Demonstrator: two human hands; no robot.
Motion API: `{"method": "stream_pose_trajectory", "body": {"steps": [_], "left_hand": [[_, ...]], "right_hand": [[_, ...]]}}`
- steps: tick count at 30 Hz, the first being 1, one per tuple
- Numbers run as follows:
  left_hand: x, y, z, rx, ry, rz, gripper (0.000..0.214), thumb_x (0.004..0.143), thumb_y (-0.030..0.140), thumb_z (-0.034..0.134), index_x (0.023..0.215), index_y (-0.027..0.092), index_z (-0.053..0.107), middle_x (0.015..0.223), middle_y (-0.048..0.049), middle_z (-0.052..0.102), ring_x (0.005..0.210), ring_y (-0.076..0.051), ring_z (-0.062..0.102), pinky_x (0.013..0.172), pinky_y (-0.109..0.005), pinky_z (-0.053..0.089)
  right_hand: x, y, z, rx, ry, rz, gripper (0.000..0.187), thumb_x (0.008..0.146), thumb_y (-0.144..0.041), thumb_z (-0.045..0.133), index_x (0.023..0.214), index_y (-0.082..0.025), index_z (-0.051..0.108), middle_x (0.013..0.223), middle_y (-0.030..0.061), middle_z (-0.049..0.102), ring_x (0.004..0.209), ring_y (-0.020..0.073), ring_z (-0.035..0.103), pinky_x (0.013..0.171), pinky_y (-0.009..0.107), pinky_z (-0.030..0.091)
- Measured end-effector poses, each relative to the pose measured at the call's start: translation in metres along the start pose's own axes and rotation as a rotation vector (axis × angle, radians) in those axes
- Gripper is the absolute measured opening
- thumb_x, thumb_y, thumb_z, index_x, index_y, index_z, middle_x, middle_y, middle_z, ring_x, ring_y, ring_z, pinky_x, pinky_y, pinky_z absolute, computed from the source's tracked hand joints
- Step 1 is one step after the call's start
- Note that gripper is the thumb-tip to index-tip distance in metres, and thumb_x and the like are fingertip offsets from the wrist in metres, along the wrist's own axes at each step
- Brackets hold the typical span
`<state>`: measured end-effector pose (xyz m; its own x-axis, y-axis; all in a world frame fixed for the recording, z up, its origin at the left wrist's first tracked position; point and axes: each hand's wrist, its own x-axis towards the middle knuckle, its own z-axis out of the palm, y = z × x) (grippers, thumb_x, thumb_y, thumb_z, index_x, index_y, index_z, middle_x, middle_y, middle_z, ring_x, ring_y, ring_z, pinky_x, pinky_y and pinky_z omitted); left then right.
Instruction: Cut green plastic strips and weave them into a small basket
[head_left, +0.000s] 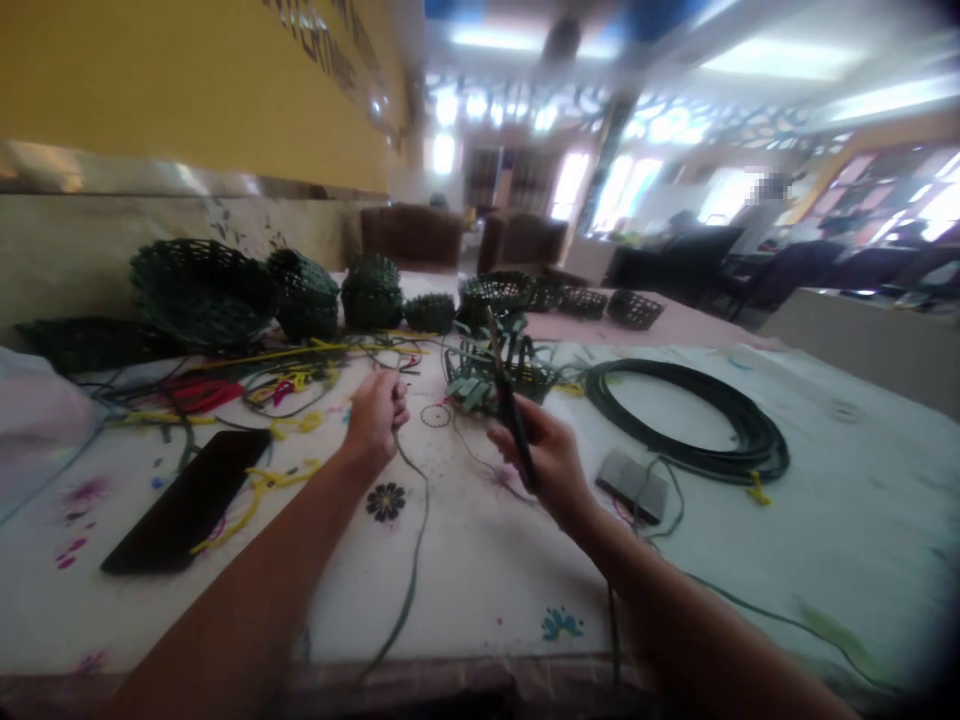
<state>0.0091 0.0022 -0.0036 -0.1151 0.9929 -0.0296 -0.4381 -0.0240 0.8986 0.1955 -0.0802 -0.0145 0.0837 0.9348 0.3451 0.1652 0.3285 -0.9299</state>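
My left hand (pixel 377 418) is closed in a fist over the table's left middle. A thin dark green strip (pixel 417 560) runs from this fist down to the front edge. Wrapped in the fingers of my right hand (pixel 551 455) is a slim tool with a dark handle (pixel 514 425) and a narrow pointed shaft, tilted up and away; its exact kind is unclear. Just beyond it stands a partly woven green basket (pixel 469 388) with loose strip ends sticking up. The tool overlaps the basket in view; whether they touch I cannot tell.
Finished green baskets (pixel 202 290) line the back. A coil of dark strip (pixel 765 440) lies right, near a grey block (pixel 634 485) with a cord. To the left are a black phone-like slab (pixel 191 500), red strips (pixel 202 393) and yellow scraps (pixel 296 425).
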Motion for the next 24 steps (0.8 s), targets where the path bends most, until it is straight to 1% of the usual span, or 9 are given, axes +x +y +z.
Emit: {"method": "stream_pose_trajectory", "body": {"steps": [4, 6, 8, 10, 12, 15, 17, 21, 24], "left_hand": [[0.0, 0.002, -0.001, 0.013, -0.053, -0.032, 0.018, 0.072, 0.021, 0.063, 0.074, 0.018, 0.046, 0.05, 0.012, 0.031, 0.036, -0.002, 0.02, 0.033, -0.013, 0.014], [0.0, 0.002, -0.002, 0.034, -0.092, -0.039, 0.015, 0.071, 0.02, 0.064, 0.081, 0.016, 0.053, 0.05, 0.0121, 0.031, 0.035, -0.002, 0.021, 0.032, -0.013, 0.014], [0.0, 0.0, -0.003, 0.049, -0.116, -0.035, 0.018, 0.071, 0.02, 0.064, 0.085, 0.015, 0.055, 0.05, 0.012, 0.031, 0.035, -0.002, 0.022, 0.032, -0.012, 0.014], [0.0, -0.002, -0.004, 0.059, -0.129, -0.022, 0.019, 0.069, 0.02, 0.066, 0.084, 0.015, 0.054, 0.05, 0.0119, 0.032, 0.036, -0.002, 0.023, 0.032, -0.012, 0.015], [-0.001, -0.004, -0.003, 0.075, -0.138, -0.01, 0.021, 0.068, 0.021, 0.067, 0.084, 0.016, 0.054, 0.05, 0.0119, 0.032, 0.036, -0.002, 0.023, 0.032, -0.012, 0.015], [-0.003, -0.006, -0.002, 0.113, -0.144, 0.013, 0.022, 0.067, 0.022, 0.068, 0.083, 0.016, 0.054, 0.051, 0.0115, 0.033, 0.036, -0.003, 0.025, 0.032, -0.012, 0.016], [-0.002, -0.006, -0.001, 0.131, -0.14, 0.028, 0.023, 0.065, 0.022, 0.069, 0.081, 0.017, 0.053, 0.051, 0.0116, 0.033, 0.037, -0.003, 0.025, 0.032, -0.012, 0.017], [0.0, -0.006, -0.001, 0.139, -0.139, 0.042, 0.023, 0.063, 0.021, 0.069, 0.079, 0.017, 0.053, 0.049, 0.0123, 0.031, 0.036, -0.003, 0.023, 0.032, -0.012, 0.016], [0.001, -0.006, -0.002, 0.133, -0.145, 0.048, 0.024, 0.062, 0.022, 0.07, 0.079, 0.018, 0.052, 0.048, 0.0124, 0.032, 0.036, -0.003, 0.023, 0.031, -0.012, 0.016]], "right_hand": [[0.011, -0.023, -0.017, -0.057, 0.146, -0.078, 0.052, 0.073, -0.047, 0.074, 0.114, -0.015, 0.067, 0.063, -0.0043, 0.05, 0.053, 0.0095, 0.043, 0.048, 0.024, 0.036], [0.019, -0.031, -0.035, -0.117, 0.222, -0.093, 0.053, 0.073, -0.048, 0.074, 0.114, -0.014, 0.067, 0.064, -0.0037, 0.051, 0.053, 0.0095, 0.043, 0.047, 0.024, 0.035], [0.027, -0.034, -0.064, -0.252, 0.298, -0.066, 0.058, 0.074, -0.05, 0.073, 0.118, -0.014, 0.066, 0.065, -0.003, 0.054, 0.052, 0.0095, 0.043, 0.046, 0.023, 0.034], [0.035, -0.031, -0.101, -0.545, 0.35, 0.02, 0.06, 0.076, -0.048, 0.07, 0.125, -0.014, 0.062, 0.071, -0.0003, 0.062, 0.055, 0.0107, 0.049, 0.05, 0.023, 0.037], [0.039, -0.023, -0.141, -1.002, 0.309, 0.218, 0.048, 0.085, -0.047, 0.059, 0.121, -0.015, 0.065, 0.078, 0.0032, 0.068, 0.06, 0.0124, 0.056, 0.054, 0.023, 0.04], [0.039, -0.006, -0.194, -1.214, 0.353, 0.368, 0.035, 0.082, -0.034, 0.062, 0.107, -0.012, 0.072, 0.086, 0.0115, 0.072, 0.075, 0.0206, 0.064, 0.063, 0.027, 0.042], [0.036, 0.008, -0.218, -1.317, 0.352, 0.461, 0.029, 0.078, -0.029, 0.066, 0.097, -0.01, 0.075, 0.093, 0.0171, 0.072, 0.085, 0.0272, 0.066, 0.066, 0.03, 0.042], [0.03, 0.03, -0.24, -1.431, 0.272, 0.571, 0.021, 0.078, -0.024, 0.067, 0.085, -0.007, 0.076, 0.095, 0.0209, 0.071, 0.091, 0.0308, 0.066, 0.068, 0.031, 0.043], [0.021, 0.032, -0.238, -1.488, 0.225, 0.518, 0.021, 0.082, -0.024, 0.064, 0.09, -0.008, 0.075, 0.107, 0.0219, 0.067, 0.1, 0.0308, 0.063, 0.074, 0.032, 0.044]]}}
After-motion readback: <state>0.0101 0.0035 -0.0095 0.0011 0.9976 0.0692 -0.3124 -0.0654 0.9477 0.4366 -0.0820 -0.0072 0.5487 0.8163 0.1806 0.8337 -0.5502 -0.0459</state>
